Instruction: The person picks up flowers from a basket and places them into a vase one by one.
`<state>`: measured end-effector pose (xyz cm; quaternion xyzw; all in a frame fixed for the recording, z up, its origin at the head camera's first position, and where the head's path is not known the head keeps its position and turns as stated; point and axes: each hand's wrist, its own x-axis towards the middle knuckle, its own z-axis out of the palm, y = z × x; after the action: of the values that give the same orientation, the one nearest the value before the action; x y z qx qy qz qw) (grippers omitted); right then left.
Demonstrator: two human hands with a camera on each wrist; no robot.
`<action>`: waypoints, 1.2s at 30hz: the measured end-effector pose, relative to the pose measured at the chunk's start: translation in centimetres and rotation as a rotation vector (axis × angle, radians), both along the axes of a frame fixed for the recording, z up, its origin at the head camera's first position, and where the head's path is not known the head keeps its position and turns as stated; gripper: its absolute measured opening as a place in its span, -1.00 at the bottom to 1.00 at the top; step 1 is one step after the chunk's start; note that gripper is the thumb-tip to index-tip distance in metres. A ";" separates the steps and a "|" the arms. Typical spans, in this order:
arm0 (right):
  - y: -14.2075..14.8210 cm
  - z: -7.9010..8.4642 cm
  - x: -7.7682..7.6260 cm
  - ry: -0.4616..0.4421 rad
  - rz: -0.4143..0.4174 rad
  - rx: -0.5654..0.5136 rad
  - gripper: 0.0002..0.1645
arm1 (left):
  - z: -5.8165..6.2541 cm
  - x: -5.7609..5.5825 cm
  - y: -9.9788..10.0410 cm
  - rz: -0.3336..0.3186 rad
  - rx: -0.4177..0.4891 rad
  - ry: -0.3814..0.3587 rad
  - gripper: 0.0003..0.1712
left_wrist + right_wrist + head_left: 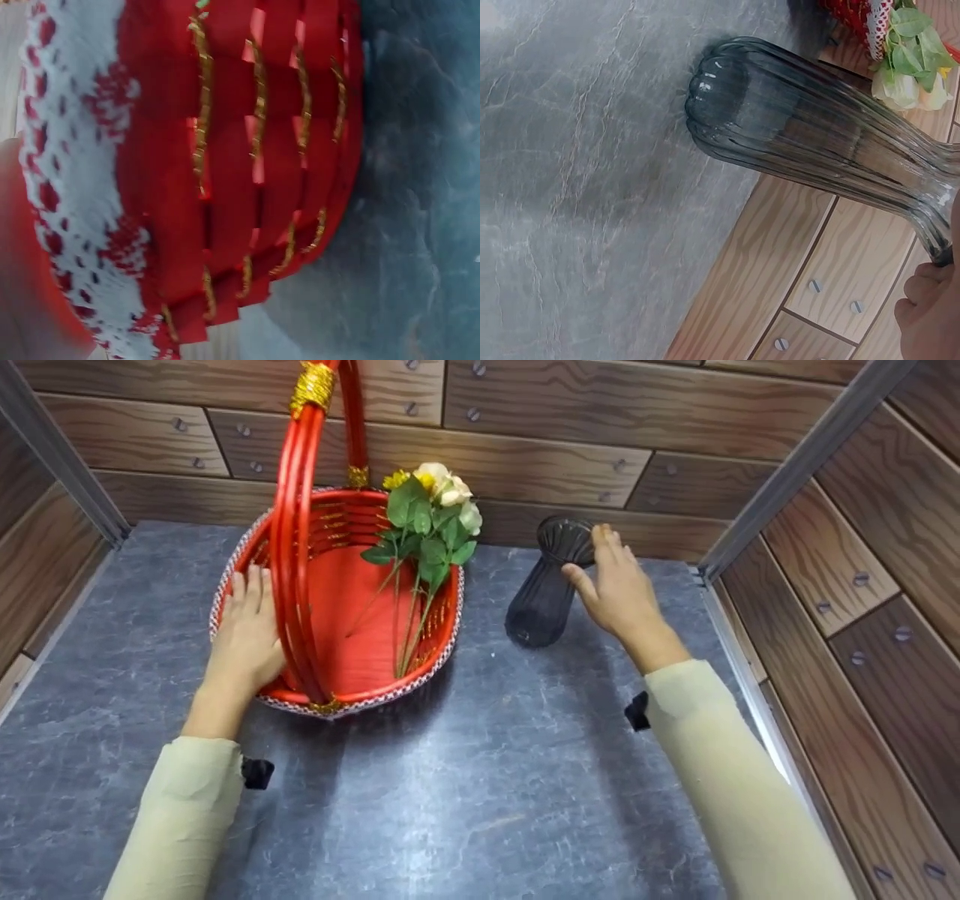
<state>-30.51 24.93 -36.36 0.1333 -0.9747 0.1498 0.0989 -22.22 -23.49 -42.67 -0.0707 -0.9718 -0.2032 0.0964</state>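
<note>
A red woven basket [345,607] with a tall gold-wrapped handle sits on the grey surface. My left hand [251,637] rests over its left rim, fairly straight fingers inside; in the left wrist view the lace-trimmed rim [82,187] passes beside that hand. White and yellow flowers [446,495] with green leaves lean on the basket's far right rim, their stems inside. To the right stands a dark, see-through ribbed glass vase [536,604]. My right hand [619,589] holds it near its flared mouth, thumb in front and fingers on the far right side.
Wood-patterned panels [547,465] with screw heads rise behind the basket and vase. More panels [862,607] and a metal corner strip [795,472] close off the right side. The grey marbled surface [450,795] stretches in front.
</note>
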 end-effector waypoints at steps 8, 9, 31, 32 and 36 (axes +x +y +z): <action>-0.1 0.3 0.1 -0.001 0.010 0.014 0.05 | -0.5 -0.2 -0.3 0.035 -0.008 -0.107 0.08; -0.2 0.3 0.1 0.003 0.014 0.011 0.05 | -0.5 -0.2 -0.5 0.041 -0.013 -0.109 0.07; -0.6 0.4 0.9 -0.086 0.019 -0.422 0.20 | -1.0 -0.6 -1.2 0.103 -0.023 -0.078 -0.09; -0.9 0.3 1.1 -0.064 0.012 -0.459 0.19 | -1.1 -0.6 -1.2 0.106 -0.024 -0.078 -0.10; -2.7 0.0 2.3 0.082 -0.002 -0.582 0.18 | -1.5 -0.4 -1.1 0.122 -0.027 -0.076 -0.09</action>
<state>-28.20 22.24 -36.35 0.1042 -0.8860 0.4177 0.1725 -22.63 -24.63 -44.16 -0.0050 -0.9799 -0.1865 0.0708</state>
